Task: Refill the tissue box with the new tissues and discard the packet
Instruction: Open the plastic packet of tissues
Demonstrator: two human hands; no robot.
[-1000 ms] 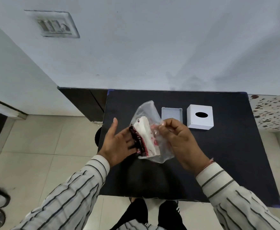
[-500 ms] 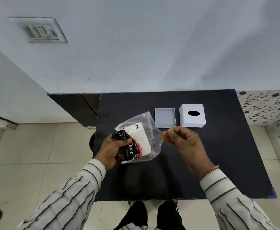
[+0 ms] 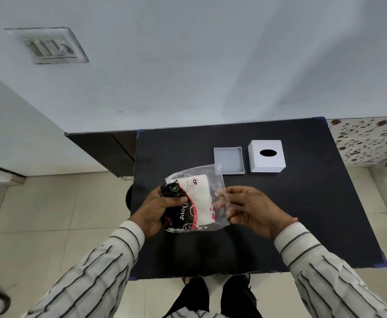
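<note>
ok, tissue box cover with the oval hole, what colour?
Plain white, with a dark oval opening on top; the tissue box cover shows clearly in the head view.

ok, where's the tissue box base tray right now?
Head view: the tray lies open on the black table, far side, just left of the white box cover and just beyond the packet.

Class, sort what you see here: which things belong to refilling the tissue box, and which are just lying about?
Belong to the job: tissue packet, held by left hand and right hand; white tissue box; grey tray.

Just there: black table; wall switch plate.
</note>
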